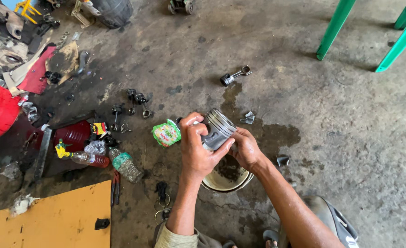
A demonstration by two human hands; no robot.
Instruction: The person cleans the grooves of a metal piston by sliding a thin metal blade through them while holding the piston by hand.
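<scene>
Both of my hands hold a grey metal piston (217, 129) above a dirty white bowl (226, 179) on the concrete floor. My left hand (197, 149) wraps around the piston's left side, thumb and fingers pressed on its skirt. From underneath on the right, my right hand (245, 149) cups it. The piston's ringed crown points up and to the right. A connecting rod (234, 76) lies on the floor farther away.
A green sachet (166, 132) lies left of the piston. Bottles (125, 164), a red can (72, 134), valves (136, 98), pliers (115, 186) and a yellow board (56, 220) sit at left. Green table legs (333, 27) stand at the top right. Oil stains the floor.
</scene>
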